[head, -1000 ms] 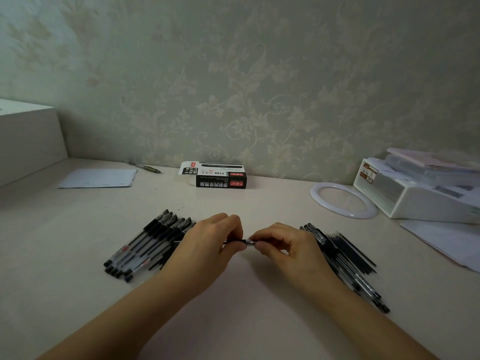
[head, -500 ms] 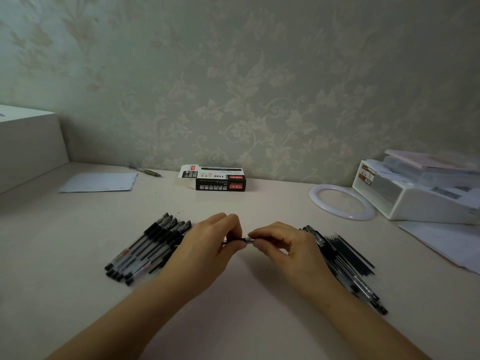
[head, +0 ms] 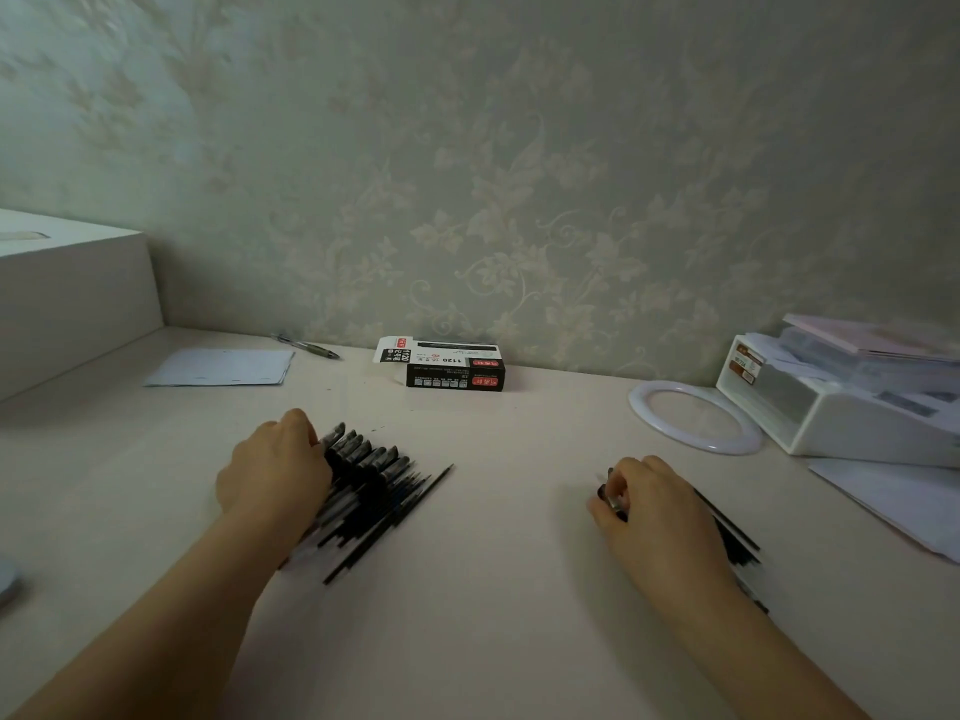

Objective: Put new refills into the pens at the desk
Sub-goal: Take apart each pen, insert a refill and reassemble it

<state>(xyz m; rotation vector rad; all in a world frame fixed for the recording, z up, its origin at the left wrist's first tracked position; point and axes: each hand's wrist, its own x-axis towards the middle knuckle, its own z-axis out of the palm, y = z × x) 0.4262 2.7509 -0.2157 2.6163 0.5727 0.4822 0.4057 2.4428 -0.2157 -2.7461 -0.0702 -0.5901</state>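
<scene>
A pile of black capped pens point(head: 363, 475) lies left of centre on the desk point(head: 498, 589), with a thin black refill point(head: 415, 504) along its right edge. My left hand point(head: 272, 467) lies over the pile's left side, fingers bent down onto the pens; whether it holds one is hidden. A second pile of dark pens and refills point(head: 732, 537) lies to the right, mostly covered by my right hand point(head: 654, 511). That hand pinches a dark pen with a silvery part point(head: 613, 498) at its fingertips.
A black and white refill box point(head: 452, 366) lies by the wall. A loose pen point(head: 306, 347) and white paper point(head: 223, 367) sit back left. A white ring point(head: 693, 418), a white organiser point(head: 841, 402) and papers point(head: 893, 501) stand to the right, a white block point(head: 67, 293) far left.
My hands were together at the centre holding one pen between them. They have parted: the left moved onto the left pile, the right moved to the right pile. The camera tilted slightly.
</scene>
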